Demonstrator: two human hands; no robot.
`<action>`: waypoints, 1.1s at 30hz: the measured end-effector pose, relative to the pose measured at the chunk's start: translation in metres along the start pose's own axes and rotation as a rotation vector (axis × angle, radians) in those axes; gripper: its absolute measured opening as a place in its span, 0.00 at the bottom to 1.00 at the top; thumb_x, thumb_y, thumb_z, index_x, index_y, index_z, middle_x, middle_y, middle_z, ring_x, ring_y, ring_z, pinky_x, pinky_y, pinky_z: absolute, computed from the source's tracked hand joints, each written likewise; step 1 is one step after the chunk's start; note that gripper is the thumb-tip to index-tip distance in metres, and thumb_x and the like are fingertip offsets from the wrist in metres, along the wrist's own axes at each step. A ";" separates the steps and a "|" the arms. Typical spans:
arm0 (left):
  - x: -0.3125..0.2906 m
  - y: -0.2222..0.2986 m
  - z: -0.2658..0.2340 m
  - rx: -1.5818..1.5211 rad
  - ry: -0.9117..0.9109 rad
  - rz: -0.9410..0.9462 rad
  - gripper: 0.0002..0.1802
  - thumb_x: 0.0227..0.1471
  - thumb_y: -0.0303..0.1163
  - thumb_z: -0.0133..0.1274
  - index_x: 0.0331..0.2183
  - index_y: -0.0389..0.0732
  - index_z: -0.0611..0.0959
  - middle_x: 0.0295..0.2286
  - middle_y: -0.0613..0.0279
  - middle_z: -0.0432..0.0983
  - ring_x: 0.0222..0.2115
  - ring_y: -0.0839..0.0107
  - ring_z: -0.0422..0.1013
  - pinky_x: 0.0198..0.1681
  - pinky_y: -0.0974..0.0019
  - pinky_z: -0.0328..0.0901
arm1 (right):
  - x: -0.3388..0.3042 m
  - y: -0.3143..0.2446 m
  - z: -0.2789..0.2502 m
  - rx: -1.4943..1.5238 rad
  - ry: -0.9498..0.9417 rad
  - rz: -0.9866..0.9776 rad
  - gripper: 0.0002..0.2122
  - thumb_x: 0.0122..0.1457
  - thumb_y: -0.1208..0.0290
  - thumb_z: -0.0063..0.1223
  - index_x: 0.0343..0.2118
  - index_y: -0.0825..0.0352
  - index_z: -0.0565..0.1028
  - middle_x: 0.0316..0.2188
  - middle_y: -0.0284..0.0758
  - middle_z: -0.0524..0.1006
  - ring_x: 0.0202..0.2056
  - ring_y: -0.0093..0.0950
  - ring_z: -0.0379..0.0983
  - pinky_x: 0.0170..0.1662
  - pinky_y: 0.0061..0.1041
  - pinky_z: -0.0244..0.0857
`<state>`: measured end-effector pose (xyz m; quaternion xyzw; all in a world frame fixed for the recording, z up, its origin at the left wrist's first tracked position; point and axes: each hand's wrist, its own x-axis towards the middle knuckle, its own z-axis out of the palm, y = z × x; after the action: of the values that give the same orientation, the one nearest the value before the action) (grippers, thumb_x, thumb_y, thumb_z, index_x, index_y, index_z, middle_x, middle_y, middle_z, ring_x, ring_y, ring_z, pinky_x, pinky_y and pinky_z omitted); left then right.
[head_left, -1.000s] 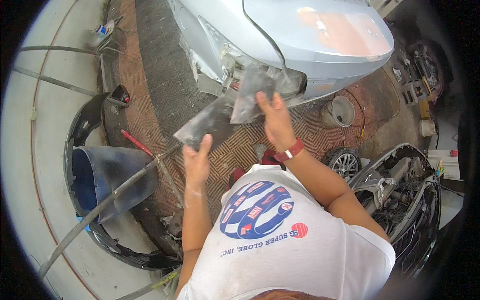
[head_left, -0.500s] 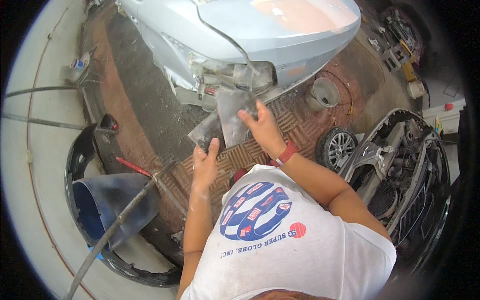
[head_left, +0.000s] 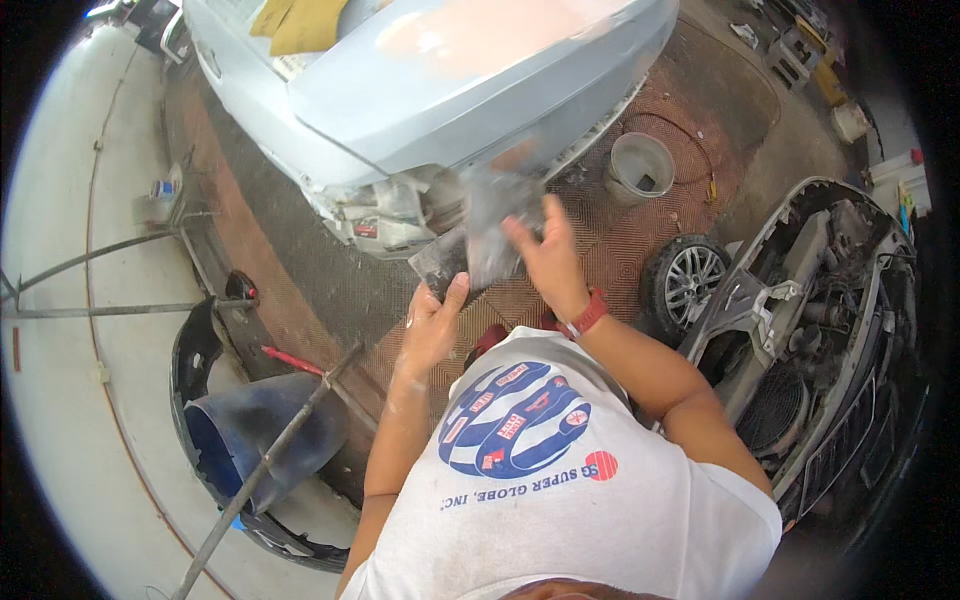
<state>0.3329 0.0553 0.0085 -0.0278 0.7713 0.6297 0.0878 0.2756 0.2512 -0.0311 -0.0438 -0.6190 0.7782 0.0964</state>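
Observation:
My left hand (head_left: 431, 328) is closed on a dark grey flat plate (head_left: 436, 262), its thumb on top. My right hand (head_left: 553, 262) grips a lighter grey rectangular plate (head_left: 490, 228), thumb across its face. This second plate is smeared by motion and overlaps the first, hiding part of it. What the plates are made of is hard to tell. Just beyond both hands is the corner of a pale grey car body (head_left: 430, 105), with a broad pinkish patch (head_left: 475, 35). An open lamp recess (head_left: 395, 210) shows at that corner.
Yellow sheets (head_left: 305, 25) lie on the car. To the right are a bucket (head_left: 642, 165), a wheel (head_left: 690, 275) and a detached car front end (head_left: 800, 340). A metal pole (head_left: 270, 455), blue drum (head_left: 270, 430) and dark bumper (head_left: 195, 350) stand left. Patterned matting (head_left: 600, 225) covers the floor.
The view has shifted, so the car sits farther left and yellow sheets have come into sight. Both hands appear slightly farther right in the picture, still holding the plates overlapped.

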 end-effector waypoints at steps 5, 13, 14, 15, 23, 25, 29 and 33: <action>0.035 0.010 0.059 0.123 -0.133 -0.071 0.36 0.71 0.58 0.46 0.59 0.33 0.76 0.55 0.52 0.77 0.55 0.57 0.73 0.62 0.57 0.63 | 0.054 -0.022 -0.088 0.083 0.066 0.106 0.17 0.67 0.70 0.61 0.54 0.72 0.73 0.47 0.39 0.81 0.48 0.27 0.78 0.54 0.31 0.71; 0.084 0.028 0.122 -0.478 -0.185 -0.050 0.40 0.63 0.34 0.63 0.68 0.40 0.62 0.59 0.56 0.74 0.56 0.59 0.73 0.64 0.54 0.65 | 0.037 -0.036 -0.123 0.063 -0.621 0.047 0.28 0.70 0.62 0.59 0.65 0.72 0.66 0.60 0.42 0.72 0.62 0.31 0.67 0.68 0.34 0.58; 0.094 0.026 0.120 -0.476 -0.156 -0.063 0.40 0.56 0.25 0.68 0.65 0.39 0.67 0.56 0.57 0.77 0.56 0.63 0.73 0.62 0.57 0.66 | 0.038 -0.055 -0.128 0.303 -0.633 0.219 0.26 0.70 0.62 0.60 0.64 0.71 0.67 0.59 0.39 0.74 0.60 0.30 0.69 0.67 0.33 0.61; 0.097 0.028 0.123 -0.462 -0.130 -0.028 0.38 0.57 0.26 0.68 0.64 0.39 0.69 0.55 0.57 0.77 0.56 0.63 0.73 0.62 0.57 0.66 | 0.038 -0.048 -0.136 0.437 -0.478 0.281 0.24 0.71 0.62 0.58 0.63 0.70 0.69 0.57 0.37 0.75 0.59 0.29 0.71 0.64 0.32 0.64; 0.114 0.058 0.150 -0.065 -0.169 0.056 0.27 0.63 0.34 0.64 0.59 0.34 0.77 0.51 0.56 0.80 0.53 0.66 0.73 0.59 0.61 0.66 | 0.049 -0.035 -0.177 0.762 -0.073 0.596 0.10 0.72 0.58 0.55 0.44 0.59 0.79 0.31 0.29 0.82 0.30 0.25 0.79 0.25 0.28 0.69; 0.115 0.065 0.152 0.100 -0.185 0.022 0.27 0.64 0.37 0.62 0.58 0.33 0.77 0.51 0.55 0.80 0.52 0.66 0.73 0.58 0.61 0.66 | 0.074 -0.060 -0.188 0.645 -0.005 0.460 0.10 0.72 0.59 0.55 0.46 0.59 0.79 0.33 0.29 0.82 0.31 0.26 0.79 0.26 0.29 0.70; 0.115 0.067 0.167 0.139 -0.157 0.099 0.26 0.64 0.40 0.62 0.55 0.32 0.80 0.49 0.53 0.82 0.50 0.66 0.75 0.55 0.59 0.68 | 0.103 -0.030 -0.198 0.310 0.345 0.060 0.14 0.69 0.69 0.59 0.54 0.67 0.73 0.47 0.34 0.81 0.45 0.25 0.78 0.46 0.31 0.75; 0.118 0.112 0.166 0.305 -0.265 -0.090 0.24 0.62 0.41 0.64 0.50 0.31 0.84 0.44 0.52 0.85 0.45 0.65 0.77 0.52 0.58 0.69 | 0.091 -0.030 -0.190 -0.199 -0.194 -0.069 0.24 0.66 0.69 0.62 0.60 0.73 0.70 0.56 0.43 0.78 0.57 0.32 0.74 0.63 0.34 0.65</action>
<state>0.2167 0.2488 0.0647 0.0347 0.8375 0.4991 0.2196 0.2250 0.4574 -0.0412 0.0434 -0.7007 0.7098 0.0581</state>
